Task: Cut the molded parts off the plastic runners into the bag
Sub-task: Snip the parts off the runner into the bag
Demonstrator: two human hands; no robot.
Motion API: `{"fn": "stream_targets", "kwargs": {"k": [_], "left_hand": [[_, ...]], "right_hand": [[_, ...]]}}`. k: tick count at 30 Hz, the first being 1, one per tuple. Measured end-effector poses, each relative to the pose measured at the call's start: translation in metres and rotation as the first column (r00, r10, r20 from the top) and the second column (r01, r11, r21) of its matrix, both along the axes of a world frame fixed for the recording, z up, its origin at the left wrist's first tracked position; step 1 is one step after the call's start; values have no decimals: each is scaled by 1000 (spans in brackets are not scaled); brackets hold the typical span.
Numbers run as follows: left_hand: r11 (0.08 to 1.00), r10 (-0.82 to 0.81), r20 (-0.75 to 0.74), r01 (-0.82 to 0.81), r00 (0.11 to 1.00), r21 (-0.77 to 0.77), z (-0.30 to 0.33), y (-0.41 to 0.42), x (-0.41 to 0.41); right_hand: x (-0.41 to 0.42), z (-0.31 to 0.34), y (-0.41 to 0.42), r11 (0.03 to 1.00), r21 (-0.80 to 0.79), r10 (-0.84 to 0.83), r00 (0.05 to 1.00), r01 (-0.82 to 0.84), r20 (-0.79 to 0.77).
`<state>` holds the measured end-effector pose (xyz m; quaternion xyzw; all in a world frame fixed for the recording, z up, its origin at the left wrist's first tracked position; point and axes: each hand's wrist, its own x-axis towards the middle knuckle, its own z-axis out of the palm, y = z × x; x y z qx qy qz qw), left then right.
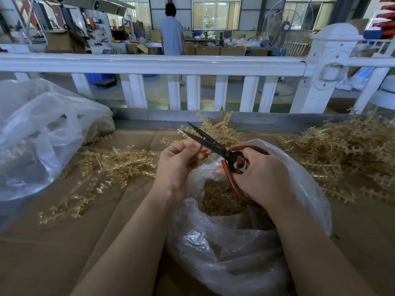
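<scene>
Holding the scissors (213, 144) slightly parted in the right hand (259, 174) while the left hand (178, 162) curls, pinching something tiny, I'd snip right over the bag (245, 242) so parts drop onto the pile inside.

**Surfaces and materials**

The scissors (215, 144) have dark, dull metal blades and glossy reddish-brown handles that look rubber- or plastic-coated. The bag (245, 248) is thin clear plastic film, crinkled and shiny where light catches it; a second bag (36, 133) of the same glossy film lies at the left. The runners (346, 152) are translucent amber plastic, slightly glossy. The bench (53, 242) is covered in matt brown cardboard. The fence (149, 63) is smooth, glossy white.
</scene>
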<state>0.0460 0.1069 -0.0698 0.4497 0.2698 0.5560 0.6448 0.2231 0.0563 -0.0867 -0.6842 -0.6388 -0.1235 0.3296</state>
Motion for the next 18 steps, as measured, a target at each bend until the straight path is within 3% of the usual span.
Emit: {"fn": "stream_targets", "kwargs": {"k": [11, 18], "left_hand": [[995, 36, 26, -33, 999, -92, 1, 4, -3], [999, 35, -66, -33, 997, 27, -2, 4, 0]], "right_hand": [[1, -2, -1, 1000, -5, 24, 999, -25, -32], [1, 0, -3, 996, -8, 85, 995, -85, -56]]}}
